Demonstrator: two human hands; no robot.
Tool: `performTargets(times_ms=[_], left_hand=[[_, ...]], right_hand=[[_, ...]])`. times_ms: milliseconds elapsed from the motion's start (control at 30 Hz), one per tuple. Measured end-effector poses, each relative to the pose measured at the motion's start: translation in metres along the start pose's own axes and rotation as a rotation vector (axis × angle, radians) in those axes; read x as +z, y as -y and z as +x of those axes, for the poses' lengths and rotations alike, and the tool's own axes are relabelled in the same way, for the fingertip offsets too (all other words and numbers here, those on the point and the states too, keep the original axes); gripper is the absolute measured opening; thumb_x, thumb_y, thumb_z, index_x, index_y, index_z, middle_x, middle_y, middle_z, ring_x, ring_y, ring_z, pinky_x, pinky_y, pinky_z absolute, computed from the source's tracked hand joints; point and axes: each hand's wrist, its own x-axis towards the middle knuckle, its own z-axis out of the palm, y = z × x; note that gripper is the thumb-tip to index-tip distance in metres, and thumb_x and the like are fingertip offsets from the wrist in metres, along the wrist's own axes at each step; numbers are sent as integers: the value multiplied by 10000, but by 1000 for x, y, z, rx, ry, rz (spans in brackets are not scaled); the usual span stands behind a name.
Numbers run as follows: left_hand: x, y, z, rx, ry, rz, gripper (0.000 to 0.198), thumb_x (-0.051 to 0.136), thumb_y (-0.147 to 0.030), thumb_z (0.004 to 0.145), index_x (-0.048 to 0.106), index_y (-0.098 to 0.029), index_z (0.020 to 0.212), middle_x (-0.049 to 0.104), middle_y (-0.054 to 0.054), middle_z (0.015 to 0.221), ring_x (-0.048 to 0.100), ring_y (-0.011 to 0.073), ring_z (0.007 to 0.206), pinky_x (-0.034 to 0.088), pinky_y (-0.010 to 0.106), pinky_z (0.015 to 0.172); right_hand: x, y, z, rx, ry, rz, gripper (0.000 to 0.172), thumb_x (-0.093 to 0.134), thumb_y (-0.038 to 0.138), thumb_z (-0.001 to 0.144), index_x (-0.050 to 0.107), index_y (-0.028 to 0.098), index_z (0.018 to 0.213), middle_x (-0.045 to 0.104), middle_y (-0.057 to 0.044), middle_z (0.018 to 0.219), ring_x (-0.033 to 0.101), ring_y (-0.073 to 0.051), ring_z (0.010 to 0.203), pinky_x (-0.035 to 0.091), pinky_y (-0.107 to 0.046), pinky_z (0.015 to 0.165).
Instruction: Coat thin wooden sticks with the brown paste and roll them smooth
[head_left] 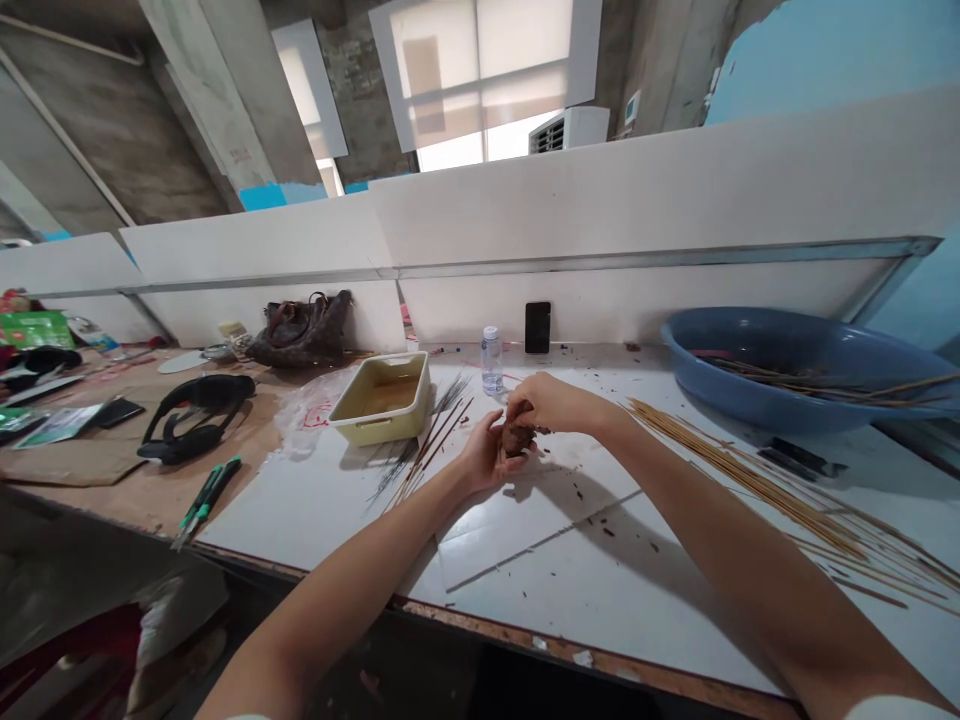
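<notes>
A lump of brown clay (516, 438) sits between my hands over the white tabletop (570, 560). My left hand (484, 455) cups it from below, and my right hand (536, 405) presses on it from above with its fingers curled. Some of the lump is hidden by my fingers. Just left of my hands lies a bundle of thin dark sticks and bristles (424, 450). Long bamboo skewers (780, 490) are spread out to the right of my right arm. Small brown crumbs dot the white surface.
A yellow plastic tray (382, 398), a water bottle (491, 360) and a black phone (537, 327) stand at the back. A blue basin (780, 365) holding sticks sits at right. Headphones (196, 415), a green utility knife (206, 497) and a handbag (300, 330) lie at left.
</notes>
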Motion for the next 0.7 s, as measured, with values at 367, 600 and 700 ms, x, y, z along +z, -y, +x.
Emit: performTargets(times_ms=[367,600,700], left_hand=[[2,-1,-2,-9,-47,-58,474,449,-497,1119,701,-114,997,724,147,826,540,135,457,306,189,344],[-3,1,0,-76,14,-70,521,523,-576,1103,691,-110,941,667,72,780,420,67,405,195,145,321],[-3,1,-1,-97,35,-60,513,594,-593,1070,695,-107,938,665,68,772,390,53,402,175,135,319]], right_hand=[[-5,-2,-4,-85,200,3,299,595,59,863,840,228,889,757,6,769,622,-139,681,426,-272,658],[-2,4,-10,-55,312,-123,316,586,-5,811,786,228,885,610,44,682,430,-128,615,288,-305,612],[0,9,-10,-57,300,-142,290,583,-22,781,743,220,796,499,59,606,359,-133,600,250,-326,612]])
